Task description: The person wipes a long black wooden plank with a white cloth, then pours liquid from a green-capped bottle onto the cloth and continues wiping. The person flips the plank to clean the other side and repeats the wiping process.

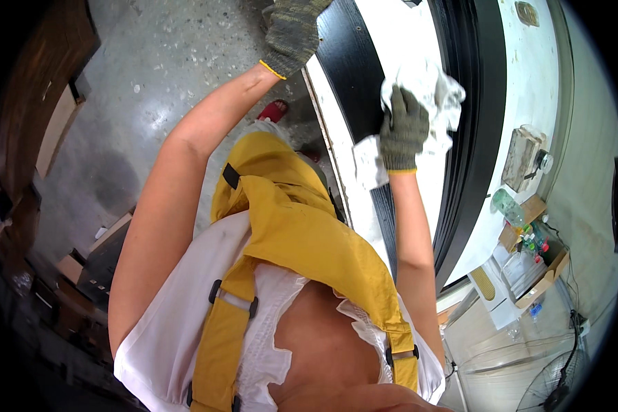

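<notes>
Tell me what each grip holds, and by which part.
Right grip: over the middle of a white cloth; clasped or merely pressed, I can't tell. Left grip: partly out of frame, so any hold cannot be told.

Left hand (294,34) kinda gets cropped up top, grip can't be seen. White cloth (441,96)'s partly covered by the right hand (406,129); fan (556,393)'s cut off below.

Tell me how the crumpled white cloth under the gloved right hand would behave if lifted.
The crumpled white cloth would probably flop, given its loose folds. It looks thin, so likely light. Pushed by the gloved right hand, it may bunch further.
</notes>
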Tool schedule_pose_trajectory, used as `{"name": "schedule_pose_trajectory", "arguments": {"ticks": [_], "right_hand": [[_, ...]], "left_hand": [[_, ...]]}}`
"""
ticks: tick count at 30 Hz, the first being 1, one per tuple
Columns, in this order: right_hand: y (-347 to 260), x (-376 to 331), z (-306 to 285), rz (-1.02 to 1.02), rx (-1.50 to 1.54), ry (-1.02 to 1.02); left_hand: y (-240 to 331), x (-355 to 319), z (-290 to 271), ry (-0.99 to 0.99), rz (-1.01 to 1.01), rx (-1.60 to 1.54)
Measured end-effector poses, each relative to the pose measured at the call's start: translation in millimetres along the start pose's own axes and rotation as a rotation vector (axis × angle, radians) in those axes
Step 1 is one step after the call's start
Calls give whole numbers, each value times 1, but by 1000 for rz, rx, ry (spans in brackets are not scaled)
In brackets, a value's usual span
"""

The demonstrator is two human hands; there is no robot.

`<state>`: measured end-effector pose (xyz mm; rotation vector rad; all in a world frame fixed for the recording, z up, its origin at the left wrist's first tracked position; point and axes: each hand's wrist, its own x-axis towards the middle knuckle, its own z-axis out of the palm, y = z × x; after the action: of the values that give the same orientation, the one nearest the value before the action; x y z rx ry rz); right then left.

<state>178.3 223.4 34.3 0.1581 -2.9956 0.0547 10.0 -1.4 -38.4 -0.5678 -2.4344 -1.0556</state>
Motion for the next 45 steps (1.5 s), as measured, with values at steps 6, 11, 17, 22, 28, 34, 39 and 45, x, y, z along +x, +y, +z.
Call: {"name": "schedule_pose_trajectory", "arguments": {"ticks": [6, 11, 17, 22, 28, 34, 39, 45], "right_hand": [[25, -105, -36, 383, 506, 150], [8, -110, -71, 483, 861, 64], [-5, -116, -25, 115, 328, -120], [54, -145, -27, 250, 369, 144], [144, -174, -58, 784, 1151, 176], [387, -233, -190, 732, 272, 393], [451, -140, -201, 1026, -152, 450], [628, -261, -104, 430, -591, 320]], "left_hand": [[-9, -12, 7, 89, -4, 15], [-32, -18, 7, 142, 1, 145], [-32, -23, 15, 170, -30, 236], [-83, -25, 5, 178, 33, -107], [-101, -64, -82, 109, -137, 227], [-91, -28, -65, 81, -171, -15], [-100, -13, -60, 90, -125, -70], [-94, 3, -14, 42, -26, 304]]}}
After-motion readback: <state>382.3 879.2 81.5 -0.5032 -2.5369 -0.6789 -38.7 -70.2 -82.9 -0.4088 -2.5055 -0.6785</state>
